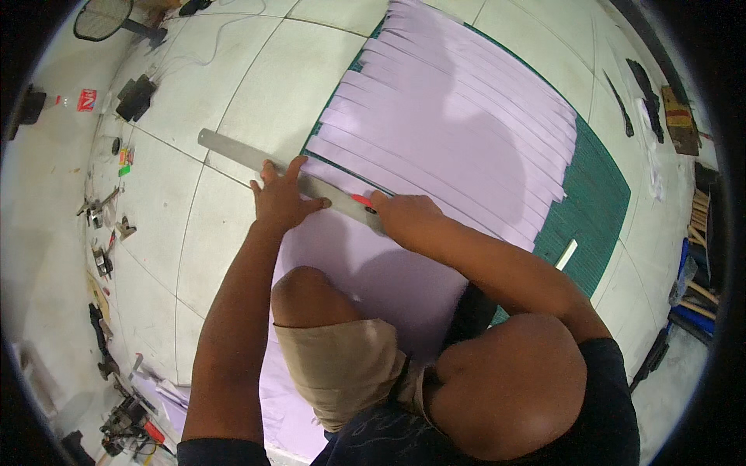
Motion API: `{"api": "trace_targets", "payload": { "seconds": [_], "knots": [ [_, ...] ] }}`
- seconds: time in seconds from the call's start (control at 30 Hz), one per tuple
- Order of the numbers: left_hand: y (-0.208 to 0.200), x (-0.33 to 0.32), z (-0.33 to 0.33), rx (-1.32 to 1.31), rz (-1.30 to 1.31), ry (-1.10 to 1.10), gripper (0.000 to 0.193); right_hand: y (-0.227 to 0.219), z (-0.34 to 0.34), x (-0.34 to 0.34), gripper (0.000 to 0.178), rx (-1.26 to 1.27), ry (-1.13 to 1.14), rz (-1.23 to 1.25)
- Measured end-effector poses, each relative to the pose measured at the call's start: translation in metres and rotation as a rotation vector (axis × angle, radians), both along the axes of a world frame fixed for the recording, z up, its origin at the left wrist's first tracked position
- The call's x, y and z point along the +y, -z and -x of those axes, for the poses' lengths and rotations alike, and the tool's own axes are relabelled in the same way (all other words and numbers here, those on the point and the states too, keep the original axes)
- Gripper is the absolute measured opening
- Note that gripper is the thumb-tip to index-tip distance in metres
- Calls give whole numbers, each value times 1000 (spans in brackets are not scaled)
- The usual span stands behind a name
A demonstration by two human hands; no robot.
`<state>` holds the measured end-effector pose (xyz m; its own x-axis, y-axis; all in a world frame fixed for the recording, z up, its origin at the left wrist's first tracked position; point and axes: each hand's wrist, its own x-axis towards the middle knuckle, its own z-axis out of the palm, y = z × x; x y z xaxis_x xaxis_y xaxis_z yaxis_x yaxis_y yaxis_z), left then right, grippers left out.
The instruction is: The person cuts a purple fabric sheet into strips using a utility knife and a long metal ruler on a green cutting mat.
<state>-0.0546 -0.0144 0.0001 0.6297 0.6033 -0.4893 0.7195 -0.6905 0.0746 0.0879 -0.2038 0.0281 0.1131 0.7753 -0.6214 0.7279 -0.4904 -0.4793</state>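
Note:
A lilac sheet point(443, 155) of soft, cloth-like material lies over a green cutting mat point(594, 190). Its far part is slit into several parallel strips, and its near part point(342, 252) is whole. A flat grey metal ruler point(233, 149) crosses the sheet and sticks out past its left edge. With fingers spread, my left hand point(281, 202) presses down on the ruler. My right hand point(408, 221) grips a red cutter knife point(363, 200) against the ruler near its right end. The blade is hard to make out. A narrow dark gap runs along the ruler's far side.
My bent knees point(509, 384) rest close behind the hands. A short white bar point(566, 255) lies on the mat. Small tools and parts point(101, 210) line the left wall, with a racket point(105, 19) at far left. Wooden-handled tools point(699, 233) lie at right on the tiled floor point(202, 225).

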Motion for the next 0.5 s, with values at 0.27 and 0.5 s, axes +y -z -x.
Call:
{"api": "trace_targets", "payload": {
  "seconds": [0.27, 0.5],
  "knots": [
    [1, -1, 2, 6, -15, -6, 98, -19, -19, -140, 27, -100, 31, 198],
    [7, 0, 0, -5, -25, 1, 99, -34, -35, -300, 28, -183, 46, 467]
  ]
}}
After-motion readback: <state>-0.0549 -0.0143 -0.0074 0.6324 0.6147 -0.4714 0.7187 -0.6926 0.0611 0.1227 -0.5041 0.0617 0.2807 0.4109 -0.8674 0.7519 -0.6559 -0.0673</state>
